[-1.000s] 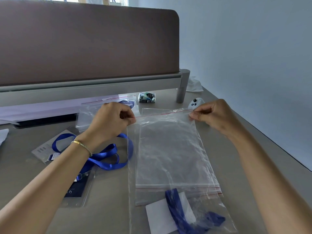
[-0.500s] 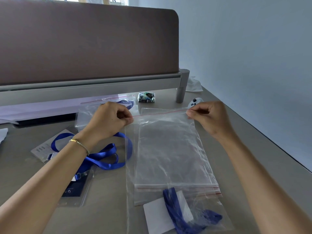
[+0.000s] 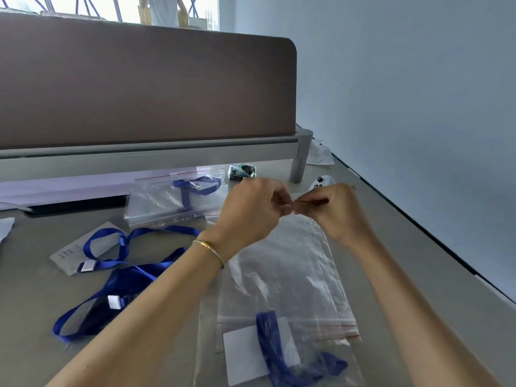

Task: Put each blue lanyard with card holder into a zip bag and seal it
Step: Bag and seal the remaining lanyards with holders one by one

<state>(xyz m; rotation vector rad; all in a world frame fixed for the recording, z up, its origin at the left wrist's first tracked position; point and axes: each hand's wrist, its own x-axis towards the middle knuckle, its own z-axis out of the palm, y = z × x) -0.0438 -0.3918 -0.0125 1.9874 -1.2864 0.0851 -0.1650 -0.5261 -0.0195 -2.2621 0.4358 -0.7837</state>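
Nearest the camera, a bagged lanyard (image 3: 282,356) is lying inside a sealed zip bag (image 3: 335,367) on the counter (image 3: 33,303). Beyond it, an empty zip bag (image 3: 284,275) is stretching away, its far rim pinched between both hands: the left hand (image 3: 251,216) and right hand (image 3: 332,210) are meeting at its middle, fingers curled on the plastic. To the left, loose blue lanyards (image 3: 122,263) with card holders are lying on the counter. Farther back, another filled bag (image 3: 173,199) is resting near the partition (image 3: 139,88).

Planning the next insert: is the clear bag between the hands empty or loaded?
Empty: the zip bag pinched by left hand and right hand shows only clear plastic, no lanyard.
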